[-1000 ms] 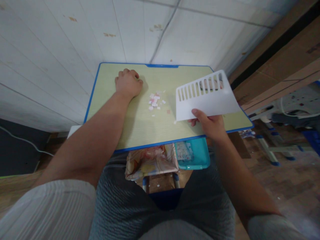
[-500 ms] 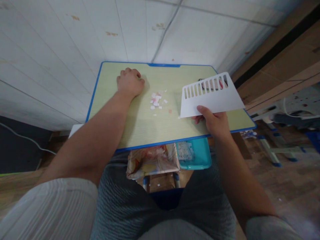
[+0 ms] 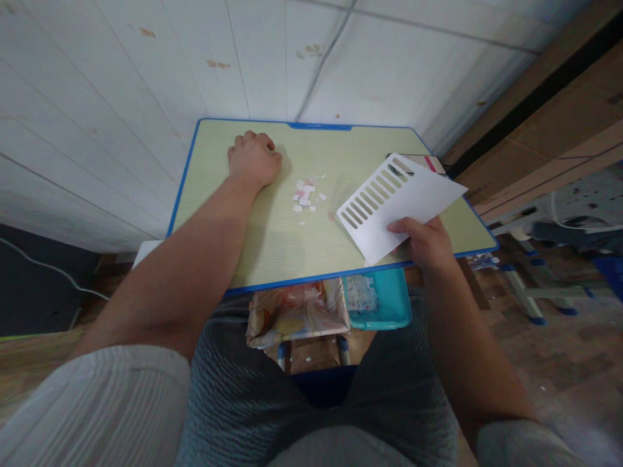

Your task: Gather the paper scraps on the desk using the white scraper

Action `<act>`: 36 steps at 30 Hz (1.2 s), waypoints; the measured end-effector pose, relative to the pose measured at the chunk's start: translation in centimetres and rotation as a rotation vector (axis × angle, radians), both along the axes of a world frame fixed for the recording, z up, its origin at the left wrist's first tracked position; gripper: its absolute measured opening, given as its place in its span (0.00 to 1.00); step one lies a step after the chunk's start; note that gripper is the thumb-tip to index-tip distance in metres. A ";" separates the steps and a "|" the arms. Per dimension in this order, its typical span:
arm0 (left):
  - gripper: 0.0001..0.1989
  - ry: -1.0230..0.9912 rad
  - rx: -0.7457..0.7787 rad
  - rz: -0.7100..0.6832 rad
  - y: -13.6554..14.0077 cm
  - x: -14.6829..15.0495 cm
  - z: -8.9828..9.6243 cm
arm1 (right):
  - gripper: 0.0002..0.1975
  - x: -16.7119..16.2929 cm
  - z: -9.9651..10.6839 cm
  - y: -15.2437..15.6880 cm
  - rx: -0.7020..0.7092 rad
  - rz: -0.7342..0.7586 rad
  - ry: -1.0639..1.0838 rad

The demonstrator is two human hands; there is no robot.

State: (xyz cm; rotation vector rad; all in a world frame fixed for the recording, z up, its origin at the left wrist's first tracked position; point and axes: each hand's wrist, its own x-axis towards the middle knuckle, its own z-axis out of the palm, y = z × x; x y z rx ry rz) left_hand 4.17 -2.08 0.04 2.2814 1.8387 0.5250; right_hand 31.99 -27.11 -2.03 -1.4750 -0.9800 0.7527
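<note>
My right hand point(image 3: 424, 241) pinches a white card point(image 3: 411, 211) with a row of rounded slots along one edge. The card is tilted above the table's right half, its slotted edge facing the far left. Beneath its far end, a flat object with a pink stripe point(image 3: 435, 165) is partly covered. My left hand point(image 3: 254, 158) rests on the far left of the table, fingers curled in a loose fist; nothing shows in it, though the palm is hidden. Between my hands lies a small pile of white and pinkish paper scraps point(image 3: 304, 194).
The pale yellow-green table point(image 3: 282, 250) has a blue rim and stands against a white panelled wall point(image 3: 195, 65) with a cable. Below its front edge are a turquoise bin point(image 3: 392, 301) and a patterned box point(image 3: 296, 318). Cardboard boxes point(image 3: 545, 123) stand at the right.
My right hand has turned the slotted card, bringing its slotted edge down and left, nearer the scraps. More of the striped object shows. My left hand has stayed in place.
</note>
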 end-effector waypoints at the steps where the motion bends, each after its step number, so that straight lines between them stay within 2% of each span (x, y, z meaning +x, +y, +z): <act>1: 0.22 -0.001 0.000 -0.002 0.0 0.0 0.0 | 0.13 0.0 0.0 0.0 0.009 0.001 0.004; 6: 0.21 -0.007 0.007 -0.001 0.0 -0.1 0.0 | 0.12 -0.3 0.2 0.2 0.007 -0.001 -0.040; 14: 0.23 -0.004 -0.005 -0.008 -0.3 0.1 0.2 | 0.16 0.1 -0.4 -0.1 0.011 -0.012 0.041; 20: 0.24 -0.035 0.012 0.001 0.2 0.0 -0.3 | 0.15 0.3 0.0 0.1 0.010 0.017 0.024; 26: 0.28 -0.097 -0.002 -0.012 0.7 -0.2 -0.9 | 0.20 -1.2 1.0 1.5 0.090 0.011 -0.100; 31: 0.24 -0.051 0.033 -0.014 0.4 -0.1 -0.6 | 0.23 -3.2 0.8 3.9 0.070 0.055 -0.169; 36: 0.22 -0.011 0.048 0.000 -0.1 0.1 -0.2 | 0.22 -3.3 0.3 4.9 0.067 0.064 -0.201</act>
